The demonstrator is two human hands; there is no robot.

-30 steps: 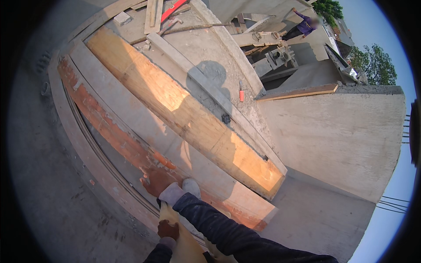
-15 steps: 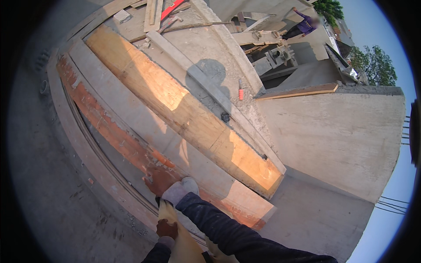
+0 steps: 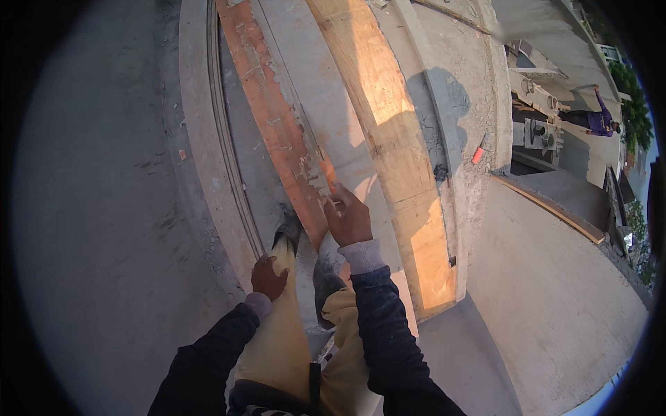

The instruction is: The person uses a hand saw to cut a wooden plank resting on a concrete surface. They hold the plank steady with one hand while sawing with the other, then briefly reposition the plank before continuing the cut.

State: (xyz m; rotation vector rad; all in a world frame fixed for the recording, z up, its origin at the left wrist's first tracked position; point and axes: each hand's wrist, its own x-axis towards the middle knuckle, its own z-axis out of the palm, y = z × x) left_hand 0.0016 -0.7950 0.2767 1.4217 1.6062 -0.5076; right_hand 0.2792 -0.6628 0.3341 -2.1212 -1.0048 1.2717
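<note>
My right hand (image 3: 349, 218) is on the edge of a long grey board (image 3: 312, 90) beside an orange-stained board (image 3: 270, 118), fingers curled at their seam, close to a bright orange patch (image 3: 327, 172). My left hand (image 3: 269, 279) grips the knee of my tan trousers (image 3: 277, 333). My dark footwear (image 3: 288, 225) rests among the boards. Right of these lies a yellowish plywood board (image 3: 374, 139), partly sunlit.
A long pale strip (image 3: 198, 139) edges the left side, beside grey floor (image 3: 104, 208). At right are a concrete ledge (image 3: 437, 41), a red-handled tool (image 3: 479, 154), a wall (image 3: 548, 291) with a timber plank (image 3: 548, 208), and a person (image 3: 600, 121) in purple among timber and concrete.
The view has turned, so the boards now run more vertically and the person appears farther right and lower. My right hand's fingers are more curled at the board edge; my left stays on my leg.
</note>
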